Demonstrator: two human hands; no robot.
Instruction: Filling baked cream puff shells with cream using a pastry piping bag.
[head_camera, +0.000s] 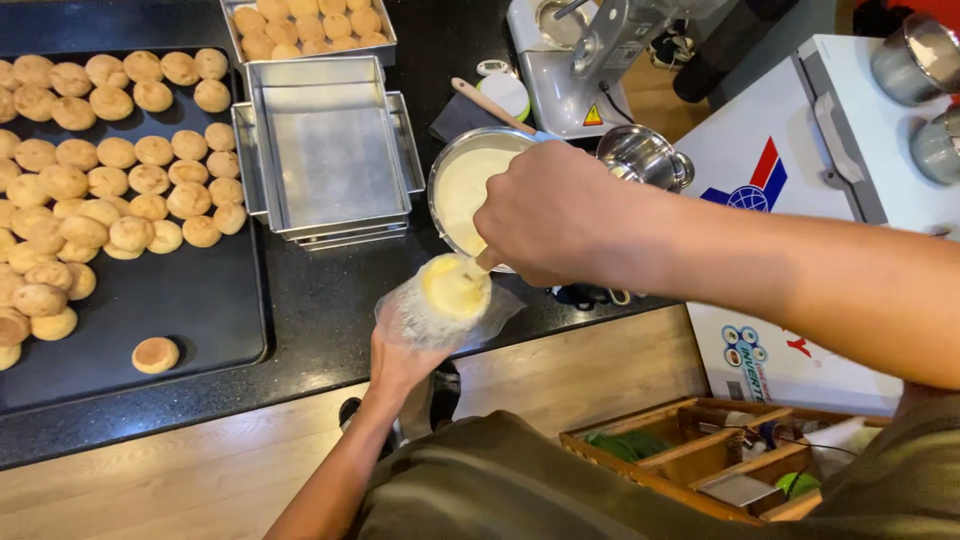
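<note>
At the left of the frame a dark tray (200, 310) of small round buns (110, 190) lies flat on the black worktop (330, 330), beside stacked empty metal pans (330, 150). Low in the middle, the left hand (400, 365) closes its fingers around a clear piping bag (445, 300), cuffed open and upright to catch cream. Right of it, the right hand (560, 215), fingers closed on a wooden-handled spatula (490, 103), reaches down from the cream-filled metal bowl (465, 180) to the bag's mouth.

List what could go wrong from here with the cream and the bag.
1. The left hand holds the clear piping bag out past the counter edge, so cream slipping off the spatula in the right hand might land on the wooden floor.
2. The bag looks nearly full at the top; more cream may spill over its folded rim.
3. The right forearm could nudge the small steel pot.
</note>
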